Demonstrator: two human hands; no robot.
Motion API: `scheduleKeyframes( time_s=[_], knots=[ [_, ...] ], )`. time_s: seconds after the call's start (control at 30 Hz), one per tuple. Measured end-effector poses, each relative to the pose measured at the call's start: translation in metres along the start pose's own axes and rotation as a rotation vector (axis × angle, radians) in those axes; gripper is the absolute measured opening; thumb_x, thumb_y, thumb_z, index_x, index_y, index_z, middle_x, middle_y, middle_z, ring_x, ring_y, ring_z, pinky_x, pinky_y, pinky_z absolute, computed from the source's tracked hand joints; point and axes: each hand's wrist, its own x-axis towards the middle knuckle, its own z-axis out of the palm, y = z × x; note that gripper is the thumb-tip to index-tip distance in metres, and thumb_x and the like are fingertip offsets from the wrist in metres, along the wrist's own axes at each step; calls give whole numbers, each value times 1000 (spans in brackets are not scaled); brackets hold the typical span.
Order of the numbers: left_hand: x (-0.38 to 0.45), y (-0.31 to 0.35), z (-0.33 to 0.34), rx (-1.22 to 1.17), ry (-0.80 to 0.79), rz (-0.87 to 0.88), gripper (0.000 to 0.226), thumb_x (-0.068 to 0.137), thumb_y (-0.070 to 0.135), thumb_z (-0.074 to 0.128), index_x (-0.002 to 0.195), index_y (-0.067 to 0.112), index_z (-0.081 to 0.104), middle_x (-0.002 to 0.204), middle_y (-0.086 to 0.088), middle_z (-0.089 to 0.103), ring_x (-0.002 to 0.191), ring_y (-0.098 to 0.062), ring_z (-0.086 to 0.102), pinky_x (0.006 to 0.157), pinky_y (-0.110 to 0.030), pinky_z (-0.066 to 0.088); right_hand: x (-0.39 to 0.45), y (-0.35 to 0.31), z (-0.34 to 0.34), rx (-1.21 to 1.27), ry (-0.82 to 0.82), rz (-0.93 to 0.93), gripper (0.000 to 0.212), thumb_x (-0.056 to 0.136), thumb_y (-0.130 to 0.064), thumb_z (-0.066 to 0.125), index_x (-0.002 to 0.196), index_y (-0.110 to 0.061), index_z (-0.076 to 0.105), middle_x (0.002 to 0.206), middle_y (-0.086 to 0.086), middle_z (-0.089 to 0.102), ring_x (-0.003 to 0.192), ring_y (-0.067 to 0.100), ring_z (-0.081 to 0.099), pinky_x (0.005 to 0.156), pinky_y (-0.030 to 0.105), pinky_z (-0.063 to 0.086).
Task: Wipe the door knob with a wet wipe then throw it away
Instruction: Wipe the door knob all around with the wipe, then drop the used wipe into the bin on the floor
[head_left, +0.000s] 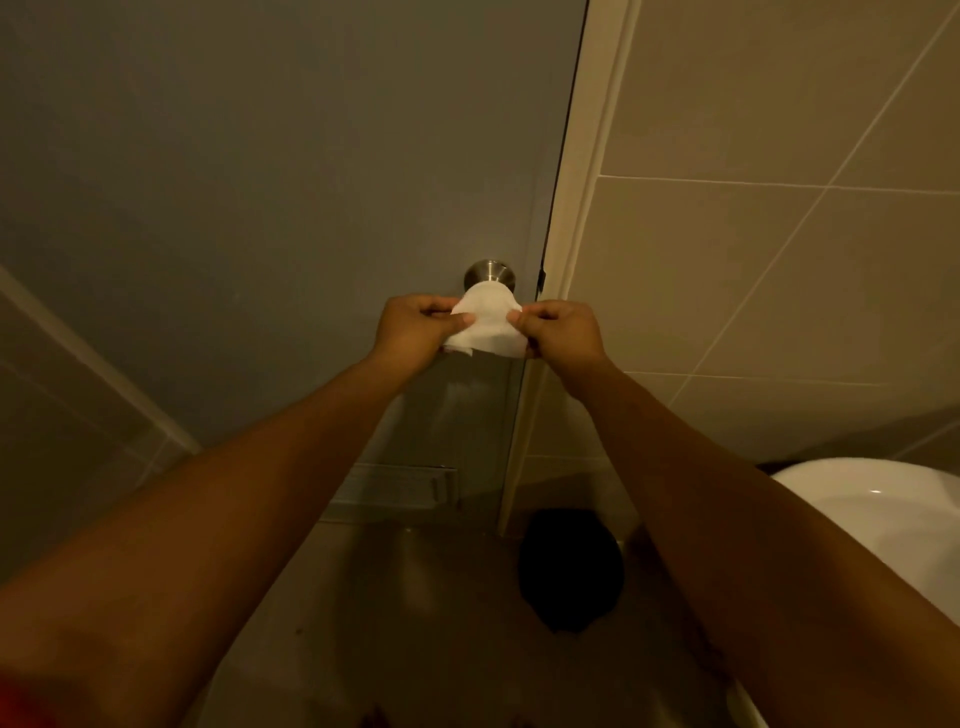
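A brushed-metal door knob (487, 273) sits on the grey door (270, 197), near its right edge. A white wet wipe (488, 322) is draped over the front of the knob and hides most of it; only the round base plate shows above. My left hand (415, 327) pinches the wipe's left side. My right hand (561, 332) pinches its right side. Both hands are level with each other just below the knob.
The cream door frame (582, 218) and beige tiled wall (779, 234) stand to the right. A black bin (571, 571) sits on the floor below the frame. A white basin or toilet rim (872, 509) juts in at the lower right.
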Motion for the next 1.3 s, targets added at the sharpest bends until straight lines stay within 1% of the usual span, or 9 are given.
scheduleKeyframes(
  time_s=[0.13, 0.33, 0.53, 0.67, 0.87, 0.97, 1.07, 1.23, 1.3],
  knots=[
    [-19, -2, -3, 198, -72, 29, 26, 78, 12, 77, 102, 1, 73, 94, -18, 74, 77, -26, 71, 68, -30, 60, -20, 2, -8, -157, -112, -11, 12, 85, -12, 71, 86, -1, 72, 76, 8, 66, 65, 20, 64, 55, 24, 58],
    [-39, -1, 3, 269, -112, 37, 29, 86, 25, 69, 109, 7, 71, 99, -9, 72, 86, -21, 68, 64, -20, 51, -39, 1, -27, -190, -109, 17, 11, 87, -17, 69, 87, -6, 71, 70, 11, 66, 60, 23, 62, 66, 38, 59],
    [-53, 15, 27, 288, -176, 45, 32, 87, 31, 66, 110, 9, 69, 104, -7, 68, 96, -21, 63, 84, -29, 52, -67, -6, -57, -237, 10, 10, 14, 89, -18, 67, 90, -4, 70, 92, 14, 67, 79, 25, 64, 64, 34, 60],
    [-65, 16, 40, 249, -246, 34, 31, 87, 33, 67, 103, 7, 71, 102, -11, 69, 95, -26, 65, 87, -37, 55, -88, 0, -71, -180, 139, 52, 16, 88, -16, 67, 76, -5, 66, 98, 22, 70, 89, 33, 69, 76, 47, 61],
    [-84, 5, 62, 70, -381, -43, 17, 87, 26, 69, 93, 9, 68, 91, -16, 71, 66, -20, 71, 55, -22, 57, -124, 13, -82, -36, 292, 150, 13, 90, -11, 65, 79, -4, 63, 87, 20, 62, 79, 29, 62, 67, 46, 62],
    [-87, -8, 81, 81, -417, -77, 29, 85, 24, 71, 102, 2, 68, 92, -23, 71, 57, -18, 71, 52, -23, 58, -134, 32, -89, -16, 330, 234, 16, 90, -12, 66, 75, -9, 62, 97, 23, 66, 88, 36, 67, 61, 40, 61],
    [-87, -25, 103, 138, -449, -117, 35, 86, 24, 71, 107, -3, 66, 90, -24, 70, 54, -17, 68, 47, -22, 56, -136, 59, -99, -1, 370, 301, 14, 89, -15, 67, 79, -4, 66, 103, 29, 67, 97, 43, 67, 73, 53, 60],
    [-65, -71, 148, 271, -471, -184, 26, 86, 27, 70, 101, 5, 67, 84, -15, 69, 58, -19, 67, 47, -25, 56, -116, 132, -107, -18, 436, 424, 15, 83, -19, 66, 68, -18, 67, 74, 7, 65, 80, 29, 67, 77, 54, 59],
    [-56, -97, 170, 310, -483, -232, 28, 88, 25, 68, 108, 4, 66, 88, -12, 67, 58, -17, 65, 52, -27, 56, -107, 169, -105, -27, 445, 465, 14, 82, -19, 61, 87, -14, 73, 86, 9, 69, 87, 27, 67, 81, 50, 59]
  ],
)
